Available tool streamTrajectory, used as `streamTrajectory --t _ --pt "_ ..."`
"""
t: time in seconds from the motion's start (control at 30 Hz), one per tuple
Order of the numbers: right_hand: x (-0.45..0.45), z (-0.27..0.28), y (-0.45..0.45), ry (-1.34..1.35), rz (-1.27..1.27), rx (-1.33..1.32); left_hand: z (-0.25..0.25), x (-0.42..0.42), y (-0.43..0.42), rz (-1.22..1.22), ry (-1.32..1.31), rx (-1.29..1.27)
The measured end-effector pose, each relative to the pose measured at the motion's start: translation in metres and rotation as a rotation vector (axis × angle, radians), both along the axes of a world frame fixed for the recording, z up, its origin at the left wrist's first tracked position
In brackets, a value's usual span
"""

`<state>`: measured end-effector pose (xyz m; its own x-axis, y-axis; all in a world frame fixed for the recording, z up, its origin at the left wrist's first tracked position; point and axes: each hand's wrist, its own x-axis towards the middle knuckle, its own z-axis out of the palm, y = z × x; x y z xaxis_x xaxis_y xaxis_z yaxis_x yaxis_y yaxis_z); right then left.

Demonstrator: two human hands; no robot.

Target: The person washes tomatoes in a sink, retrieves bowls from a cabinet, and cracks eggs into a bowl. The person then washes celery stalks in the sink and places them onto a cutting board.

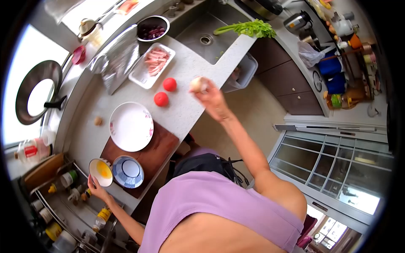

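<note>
My left hand (96, 188) grips the rim of a small bowl (108, 180) with yellow egg (103, 170) inside. Out over the counter's front edge, my right hand (213, 100) is closed around a pale eggshell (197, 84), slightly blurred. Beside the egg bowl sits a blue-and-white bowl (137, 178), at the edge of a brown cutting board (162, 141). A white oval plate (131, 126) with pink flowers overlaps the same board. Two red tomatoes (169, 84) lie between the plate and my right hand. A small brownish round thing (98, 121) rests left of the plate.
A white tray of raw meat strips (156, 62) and a metal bowl of dark purplish pieces (153, 31) stand near the sink (205, 39). Celery (249, 28) lies across the sink's edge. Below is a bin (249, 71). A bottle rack (55, 211) borders the counter.
</note>
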<state>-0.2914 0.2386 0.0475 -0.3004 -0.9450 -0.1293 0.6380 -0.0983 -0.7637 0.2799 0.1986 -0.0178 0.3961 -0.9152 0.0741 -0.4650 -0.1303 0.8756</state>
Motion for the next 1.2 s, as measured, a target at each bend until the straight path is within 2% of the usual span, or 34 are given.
streamTrajectory --t 0.07,0.17,0.2,0.23,0.27,0.3,0.33,0.37,0.43,0.57,0.63,0.67,0.73,0.8,0.83,0.9,1.03,1.1,1.17,1.2 --pt "-0.075 -0.024 0.031 0.124 -0.247 -0.014 -0.001 -0.003 -0.001 0.004 0.027 0.030" --pt "-0.180 -0.084 0.055 0.341 -0.520 0.106 -0.013 0.015 -0.009 -0.025 0.001 0.015" --pt "-0.226 -0.127 0.060 0.307 -0.546 0.114 -0.017 0.020 -0.010 -0.031 -0.033 0.011" --pt "-0.258 -0.151 0.061 0.283 -0.518 0.128 0.000 -0.001 -0.009 0.015 -0.025 0.031" --pt "-0.283 -0.177 0.064 0.419 -0.506 0.273 0.004 -0.005 -0.010 -0.014 -0.036 0.043" --pt "-0.313 -0.214 0.064 0.744 -0.575 0.684 0.007 -0.012 -0.009 0.024 -0.051 0.049" --pt "-0.325 -0.202 0.055 1.022 -0.387 1.089 0.010 -0.014 -0.008 0.011 -0.169 0.057" --pt "-0.341 -0.242 0.040 1.295 -0.796 0.860 0.013 -0.017 -0.008 0.023 -0.108 0.060" --pt "-0.239 -0.148 -0.027 1.224 -0.791 0.509 0.016 -0.024 0.000 0.078 -0.170 0.075" --pt "-0.022 -0.070 -0.137 1.207 -0.230 0.068 0.027 -0.052 0.014 0.177 -0.217 0.080" --pt "0.073 -0.084 -0.187 1.224 0.187 -0.199 0.017 -0.052 0.020 0.188 -0.212 0.035" --pt "0.130 -0.074 -0.204 1.034 0.405 -0.198 0.019 -0.055 0.021 0.190 -0.193 0.024" --pt "0.221 -0.085 -0.236 1.283 0.486 -0.576 0.021 -0.059 0.022 0.221 -0.192 -0.004" --pt "0.283 -0.108 -0.258 1.518 0.492 -0.770 0.027 -0.060 0.022 0.219 -0.185 -0.040" --pt "0.302 -0.112 -0.263 1.525 0.498 -0.772 0.029 -0.058 0.024 0.223 -0.176 -0.039" --pt "0.321 -0.119 -0.271 1.791 0.764 -0.593 0.028 -0.055 0.024 0.220 -0.174 -0.086" --pt "0.331 -0.122 -0.273 1.933 0.880 -0.459 0.023 -0.047 0.027 0.228 -0.139 -0.127" --pt "0.327 -0.109 -0.259 1.501 0.806 -0.601 0.018 -0.043 0.027 0.222 -0.158 -0.147" --pt "0.334 -0.087 -0.232 1.232 0.824 -0.685 0.013 -0.040 0.028 0.199 -0.081 -0.168" --pt "0.336 -0.072 -0.218 1.188 0.934 -0.699 0.011 -0.040 0.028 0.214 -0.060 -0.176"
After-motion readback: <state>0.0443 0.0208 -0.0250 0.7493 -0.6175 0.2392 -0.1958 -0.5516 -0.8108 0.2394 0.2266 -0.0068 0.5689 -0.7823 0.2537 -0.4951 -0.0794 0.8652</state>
